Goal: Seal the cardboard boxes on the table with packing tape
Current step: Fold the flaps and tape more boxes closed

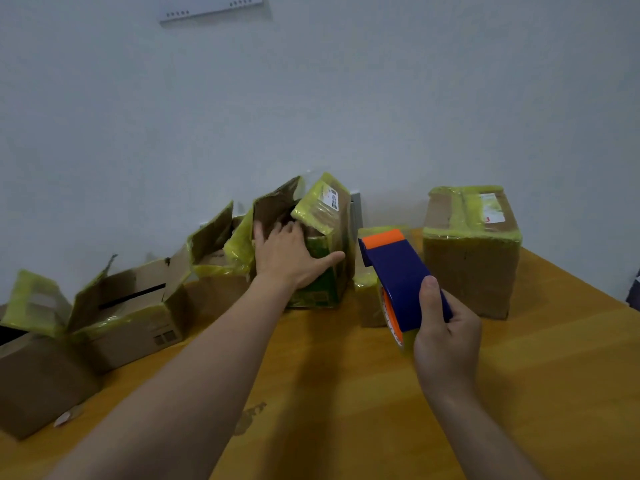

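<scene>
An open cardboard box with green print and yellow tape stands at the back middle of the wooden table, its flaps up. My left hand lies on its front top edge, fingers reaching into the opening and thumb spread to the right. My right hand grips a blue and orange tape dispenser, held up just right of that box. A small taped box sits partly hidden behind the dispenser. A taped-shut box stands at the right.
Several open boxes with yellow tape line the left side: one with raised flaps, another at the table's near left edge, one behind. A white wall rises right behind the boxes. A scrap of tape lies near the left box.
</scene>
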